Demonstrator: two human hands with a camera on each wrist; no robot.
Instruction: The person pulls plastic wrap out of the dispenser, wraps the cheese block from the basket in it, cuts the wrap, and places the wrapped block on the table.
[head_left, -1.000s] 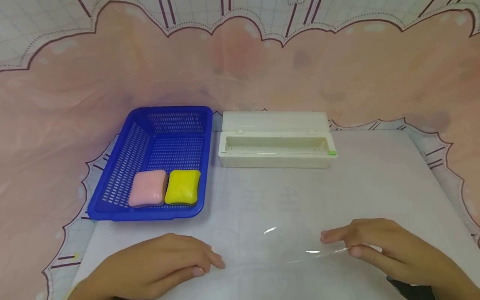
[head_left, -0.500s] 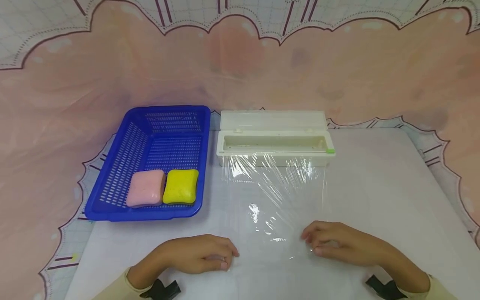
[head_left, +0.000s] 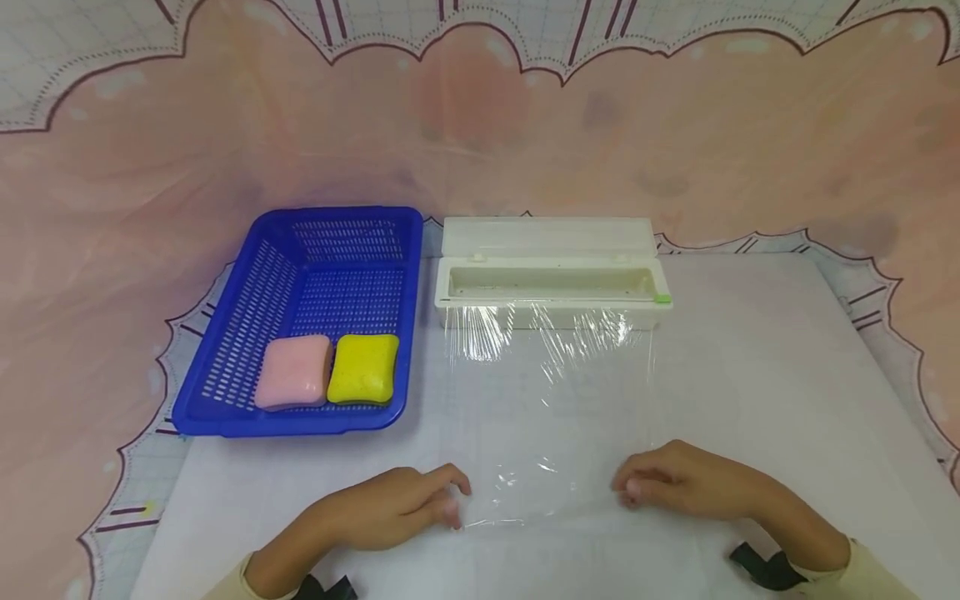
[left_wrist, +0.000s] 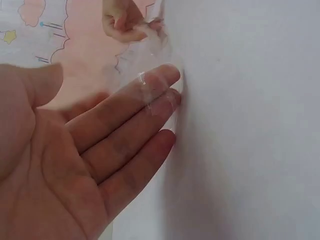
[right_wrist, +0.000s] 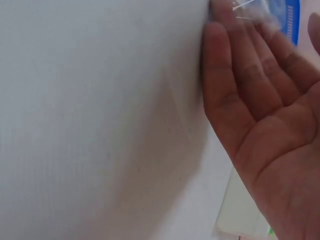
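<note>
A sheet of clear cling film [head_left: 547, 417] runs from the front edge of the white dispenser box [head_left: 555, 317] toward me. Its near end lies between my two hands. At its left corner is my left hand [head_left: 397, 504]; in the left wrist view the fingers [left_wrist: 130, 150] are straight, the thumb is apart from them, and film covers the fingertips. My right hand [head_left: 690, 479] is at the right corner. In the right wrist view its fingers [right_wrist: 250, 65] are fairly straight, near the white surface, with shiny film by the tips.
Left of the box stands a blue plastic basket [head_left: 191, 417] holding a pink soap bar [head_left: 294, 372] and a yellow soap bar [head_left: 363, 369]. The box's lid [head_left: 547, 237] is up. White sheeting [head_left: 750, 358] covers the table; a patterned cloth [head_left: 675, 150] hangs behind.
Over the last second my hands have come closer together. The film now shows from the box down to them, with fewer glints in its middle than half a second ago. Left thumb and forefinger have spread.
</note>
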